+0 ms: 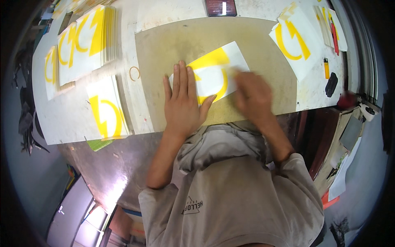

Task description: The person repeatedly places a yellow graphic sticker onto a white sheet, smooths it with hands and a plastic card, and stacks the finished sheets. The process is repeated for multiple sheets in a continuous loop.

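White card (212, 84): is lying askew on the tan mat (164, 37), yellow print facing up; clock is centring on it, 12 being the far side.
Left hand (181, 101): is resting flat over the card's 9 o'clock end, fingers extended, thumb out; isn't closing on anything.
Right hand (254, 92): is sitting at the card's 3 o'clock edge, blurring; looks curled, can't tell how tightly or whether it's holding anything.
Progress: card is already carrying its print; my read, it's sitting mid-step. Thick stacks (92, 37) are standing between 9 and 10, thinner pile (109, 111) at 8, printed sheets (292, 45) between 2 and 3. Can't tell which are done, which pending.
Table (70, 119): white top is running under the mat; phone-like slab (221, 8) is lying at 12, yellow lighter (326, 69) and black object (331, 85) at 3.
Room: floor (119, 160) is catching glare at 7; dark brown panel (321, 136) is standing at 4.
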A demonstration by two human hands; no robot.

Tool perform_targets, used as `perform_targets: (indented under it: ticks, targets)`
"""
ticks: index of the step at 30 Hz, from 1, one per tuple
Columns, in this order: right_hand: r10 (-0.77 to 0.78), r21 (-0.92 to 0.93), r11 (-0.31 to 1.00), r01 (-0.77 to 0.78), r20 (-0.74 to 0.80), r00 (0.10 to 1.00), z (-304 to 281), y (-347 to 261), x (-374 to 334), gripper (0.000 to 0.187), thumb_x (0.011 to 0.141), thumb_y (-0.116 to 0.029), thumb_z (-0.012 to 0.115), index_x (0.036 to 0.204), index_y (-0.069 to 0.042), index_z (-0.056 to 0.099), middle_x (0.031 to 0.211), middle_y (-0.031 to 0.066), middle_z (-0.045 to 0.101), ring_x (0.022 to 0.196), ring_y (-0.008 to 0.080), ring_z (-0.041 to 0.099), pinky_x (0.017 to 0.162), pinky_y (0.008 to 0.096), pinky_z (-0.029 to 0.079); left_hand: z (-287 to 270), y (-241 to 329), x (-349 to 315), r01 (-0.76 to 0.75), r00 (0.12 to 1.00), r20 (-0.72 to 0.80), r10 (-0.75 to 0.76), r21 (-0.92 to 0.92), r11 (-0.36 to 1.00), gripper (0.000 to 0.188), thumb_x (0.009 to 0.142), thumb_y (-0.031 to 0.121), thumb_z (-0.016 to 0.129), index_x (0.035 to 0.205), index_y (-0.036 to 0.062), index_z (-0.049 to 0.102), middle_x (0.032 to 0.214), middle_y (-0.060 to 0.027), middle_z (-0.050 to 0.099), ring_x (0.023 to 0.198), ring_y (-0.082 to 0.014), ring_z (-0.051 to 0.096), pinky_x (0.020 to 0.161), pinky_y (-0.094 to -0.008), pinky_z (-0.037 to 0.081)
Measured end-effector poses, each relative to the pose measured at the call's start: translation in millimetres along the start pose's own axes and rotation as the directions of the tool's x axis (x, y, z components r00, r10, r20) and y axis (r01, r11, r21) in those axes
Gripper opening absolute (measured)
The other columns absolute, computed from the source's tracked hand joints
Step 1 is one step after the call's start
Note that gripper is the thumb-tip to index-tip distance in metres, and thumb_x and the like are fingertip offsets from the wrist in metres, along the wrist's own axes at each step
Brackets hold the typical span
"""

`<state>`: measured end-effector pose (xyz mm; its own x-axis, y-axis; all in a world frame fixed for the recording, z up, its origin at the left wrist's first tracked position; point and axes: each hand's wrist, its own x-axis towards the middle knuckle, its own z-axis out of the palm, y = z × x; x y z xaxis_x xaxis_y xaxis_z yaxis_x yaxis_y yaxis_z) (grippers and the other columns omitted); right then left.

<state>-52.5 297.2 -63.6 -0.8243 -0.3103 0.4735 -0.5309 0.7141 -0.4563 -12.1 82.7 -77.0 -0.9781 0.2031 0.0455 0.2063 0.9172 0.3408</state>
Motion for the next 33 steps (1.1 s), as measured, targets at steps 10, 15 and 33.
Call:
perform_targets:
  ticks: [10, 15, 33]
  targets:
    - [0.278, 0.107, 0.958, -0.267, -0.099, 0.956, -8, 25, 13, 0.033, 0.088, -0.003, 0.072, 0.121, -0.004, 0.071, 0.091, 0.0115, 0.069, 0.069, 0.0291, 0.061, 0.064, 0.0438, 0.048, -34, 17, 18, 0.086, 0.996, 0.013, -0.086, -0.001, 0.996, 0.080, 0.098, 0.058, 0.057, 0.150, -0.0024, 0.047, 0.159, -0.0212, 0.045, 0.148, -0.0407, 0.039, 0.123, -0.0597, 0.021]
    - [0.229, 0.089, 0.971, -0.222, -0.076, 0.971, 29, -29, -16, 0.031, 0.087, -0.005, 0.073, 0.118, 0.000, 0.072, 0.086, 0.0076, 0.067, 0.074, 0.0249, 0.059, 0.071, 0.0414, 0.043, -41, -31, 95, -0.120, 0.939, 0.184, 0.290, -0.617, 0.778, 0.075, 0.109, 0.059, 0.019, 0.148, 0.0068, 0.054, 0.152, -0.0085, 0.056, 0.152, -0.0321, 0.036, 0.128, -0.0576, 0.007]
    - [-0.035, 0.265, 0.964, -0.025, 0.217, 0.976, -25, -50, -75, 0.038, 0.079, -0.006, 0.074, 0.116, 0.000, 0.072, 0.089, 0.0043, 0.062, 0.085, 0.0231, 0.056, 0.075, 0.0415, 0.044, -48, -28, 71, -0.384, 0.892, 0.225, 0.392, -0.082, 0.920, 0.052, 0.094, 0.029, 0.072, 0.144, 0.0174, 0.062, 0.145, -0.0131, 0.059, 0.145, -0.0327, 0.043, 0.125, -0.0644, 0.014]
